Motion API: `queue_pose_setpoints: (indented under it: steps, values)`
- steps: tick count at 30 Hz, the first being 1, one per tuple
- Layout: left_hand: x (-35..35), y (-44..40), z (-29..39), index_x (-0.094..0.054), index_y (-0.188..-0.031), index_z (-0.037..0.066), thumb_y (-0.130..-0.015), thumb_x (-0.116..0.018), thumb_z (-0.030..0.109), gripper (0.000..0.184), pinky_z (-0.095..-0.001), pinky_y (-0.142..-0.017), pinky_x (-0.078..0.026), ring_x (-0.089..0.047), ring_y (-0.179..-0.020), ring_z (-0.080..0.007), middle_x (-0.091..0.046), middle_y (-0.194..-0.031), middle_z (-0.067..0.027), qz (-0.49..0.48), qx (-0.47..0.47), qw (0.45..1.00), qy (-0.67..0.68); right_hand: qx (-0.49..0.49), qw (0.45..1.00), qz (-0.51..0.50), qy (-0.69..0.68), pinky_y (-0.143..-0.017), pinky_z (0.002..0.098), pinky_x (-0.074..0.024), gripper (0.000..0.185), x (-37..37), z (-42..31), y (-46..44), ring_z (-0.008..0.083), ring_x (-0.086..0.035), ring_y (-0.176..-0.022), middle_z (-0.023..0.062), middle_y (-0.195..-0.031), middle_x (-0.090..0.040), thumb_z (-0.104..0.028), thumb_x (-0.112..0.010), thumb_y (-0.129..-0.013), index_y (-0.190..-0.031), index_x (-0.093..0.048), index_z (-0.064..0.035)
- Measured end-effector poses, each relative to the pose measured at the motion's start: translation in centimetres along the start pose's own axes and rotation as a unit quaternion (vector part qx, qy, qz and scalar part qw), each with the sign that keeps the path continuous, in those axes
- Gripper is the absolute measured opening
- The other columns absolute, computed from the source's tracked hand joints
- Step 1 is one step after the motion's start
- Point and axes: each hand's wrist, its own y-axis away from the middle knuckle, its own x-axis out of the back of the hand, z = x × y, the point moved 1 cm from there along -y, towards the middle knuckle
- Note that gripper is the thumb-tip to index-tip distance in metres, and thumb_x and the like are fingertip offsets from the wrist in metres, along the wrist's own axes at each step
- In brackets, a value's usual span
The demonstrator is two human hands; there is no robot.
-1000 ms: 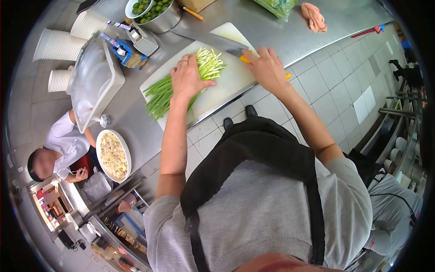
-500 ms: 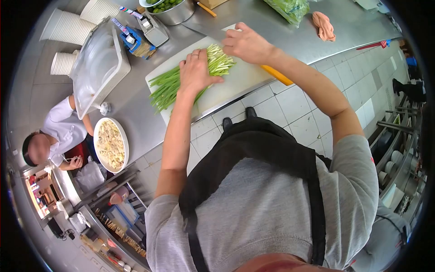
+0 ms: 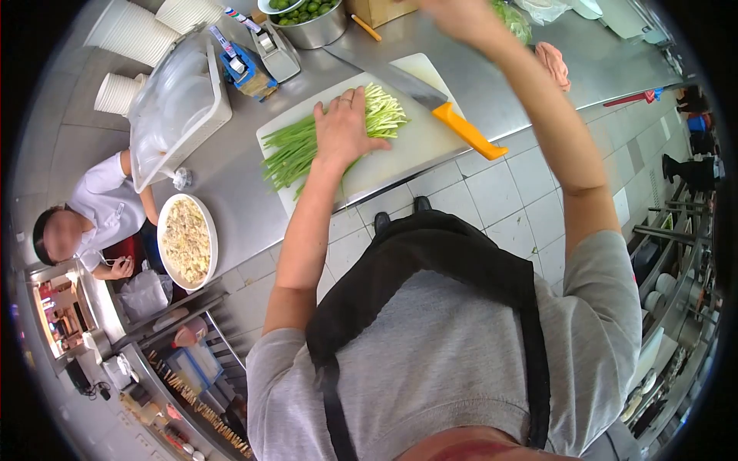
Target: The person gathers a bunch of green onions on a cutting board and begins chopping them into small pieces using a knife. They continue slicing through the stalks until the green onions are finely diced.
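My left hand (image 3: 343,129) lies with its fingers spread on a bunch of cut green stalks (image 3: 296,154), pale at their right ends, on the white cutting board (image 3: 430,146). A large knife with a yellow-orange handle (image 3: 467,131) rests across the board, its blade toward the upper left and its handle past the board's near edge. No hand touches the knife. My right hand (image 3: 461,17) is raised over the far side of the counter, blurred and partly cut off by the top of the frame; its fingers are not clear.
A metal pot of green fruit (image 3: 317,29), tape dispensers (image 3: 277,55), a clear-lidded tub (image 3: 219,104) and an oval dish of food (image 3: 187,242) stand on the metal counter. Behind the dish is a person (image 3: 108,200). A pink cloth (image 3: 552,64) lies at right.
My right hand has let go of the knife and moved up and away over the counter. The knife now lies on the board. My left hand stays on the stalks.
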Motion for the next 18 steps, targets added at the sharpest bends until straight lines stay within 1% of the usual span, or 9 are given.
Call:
queue_pose_setpoints:
  steps: [2, 4, 8, 10, 12, 13, 15, 16, 18]
  values:
    - [0.0, 0.3, 0.1, -0.04, -0.134, 0.003, -0.047, -0.085, 0.047, 0.108, -0.0564, -0.103, -0.025, -0.045, -0.121, -0.0292, -0.046, -0.134, -0.0148, 0.026, -0.006, 1.0, -0.004, 0.011, 0.992, -0.115, -0.054, -0.076, 0.0337, -0.048, 0.016, -4.6, 1.1, 0.3, 0.0247, -0.061, -0.083, 0.0051, -0.089, -0.064, -0.016, -0.055, -0.085, -0.094, -0.065, -0.007]
    - [0.3, 0.8, 0.2, -0.04, -0.134, 0.003, -0.046, -0.085, 0.048, 0.108, -0.0579, -0.103, -0.024, -0.045, -0.121, -0.03, -0.046, -0.134, -0.0146, 0.051, -0.012, 0.999, -0.007, -0.013, 0.986, -0.163, -0.019, -0.072, 0.04, -0.049, 0.019, -10.4, 4.1, 1.3, 0.0293, -0.061, -0.078, 0.0092, -0.089, -0.064, -0.023, -0.051, -0.09, -0.091, -0.065, -0.0109]
    - [1.5, 2.6, 0.5, -0.049, -0.124, 0.005, -0.046, -0.084, 0.048, 0.096, -0.0573, -0.104, -0.023, -0.046, -0.118, -0.0291, -0.052, -0.124, -0.0109, 0.147, 0.002, 0.988, -0.041, -0.043, 0.973, -0.211, 0.077, -0.077, 0.0374, -0.0495, 0.018, -13.1, 5.2, 4.3, 0.0277, -0.061, -0.084, 0.0076, -0.092, -0.065, -0.02, -0.056, -0.087, -0.093, -0.067, -0.0072]
    - [1.5, 3.5, 0.3, -0.054, -0.119, 0.006, -0.048, -0.084, 0.048, 0.088, -0.0569, -0.103, -0.023, -0.048, -0.115, -0.0279, -0.055, -0.118, -0.0093, 0.182, 0.014, 0.982, -0.043, 0.114, 0.97, -0.204, 0.071, -0.075, 0.0419, -0.0494, 0.012, -13.3, 5.8, 5.0, 0.0278, -0.06, -0.091, 0.0062, -0.093, -0.065, -0.021, -0.057, -0.085, -0.087, -0.067, -0.0137]
    - [1.6, 4.0, 0.0, -0.061, -0.106, 0.007, -0.06, -0.08, 0.04, 0.06, -0.0543, -0.102, -0.026, -0.048, -0.11, -0.0261, -0.056, -0.106, -0.0078, 0.322, -0.012, 0.947, 0.001, 0.148, 0.955, -0.237, 0.103, -0.076, 0.0416, -0.0494, 0.011, -13.5, 6.0, 5.3, 0.028, -0.059, -0.092, 0.0055, -0.094, -0.065, -0.021, -0.059, -0.084, -0.087, -0.067, -0.0143]
    - [1.7, 3.7, 0.0, -0.061, -0.106, 0.007, -0.06, -0.08, 0.04, 0.06, -0.0543, -0.102, -0.026, -0.048, -0.11, -0.0261, -0.056, -0.106, -0.0078, 0.321, -0.012, 0.947, 0.002, 0.181, 0.936, -0.269, 0.135, -0.076, 0.0414, -0.0494, 0.01, -13.4, 5.9, 5.4, 0.0283, -0.059, -0.094, 0.0048, -0.095, -0.065, -0.02, -0.061, -0.082, -0.086, -0.068, -0.0149]
    - [2.0, 2.1, -0.1, -0.063, -0.103, 0.005, -0.079, -0.068, 0.032, 0.036, -0.0499, -0.099, -0.032, -0.049, -0.112, -0.0315, -0.059, -0.108, -0.0126, 0.339, -0.035, 0.938, 0.057, 0.187, 0.938, -0.262, 0.132, -0.076, 0.0414, -0.0494, 0.01, -13.3, 5.3, 5.6, 0.0286, -0.058, -0.093, 0.0053, -0.095, -0.065, -0.019, -0.062, -0.081, -0.087, -0.067, -0.0136]
    - [1.6, 0.7, -0.3, -0.063, -0.103, 0.005, -0.079, -0.068, 0.032, 0.036, -0.0499, -0.099, -0.032, -0.049, -0.112, -0.0315, -0.059, -0.108, -0.0126, 0.338, -0.035, 0.939, 0.058, 0.194, 0.939, -0.254, 0.129, -0.077, 0.0415, -0.0493, 0.012, -13.2, 4.9, 5.7, 0.029, -0.058, -0.092, 0.0058, -0.094, -0.065, -0.019, -0.063, -0.079, -0.089, -0.066, -0.0123]
    - [0.3, -2.2, -0.8, -0.061, -0.1, -0.004, -0.091, -0.049, 0.028, 0.035, -0.0493, -0.089, -0.04, -0.054, -0.103, -0.0398, -0.061, -0.104, -0.0233, 0.289, -0.009, 0.942, 0.169, 0.183, 0.94, -0.256, 0.13, -0.077, 0.0417, -0.0493, 0.013, -11.9, 4.4, 5.6, 0.0292, -0.059, -0.091, 0.0066, -0.094, -0.064, -0.018, -0.064, -0.079, -0.09, -0.066, -0.011]
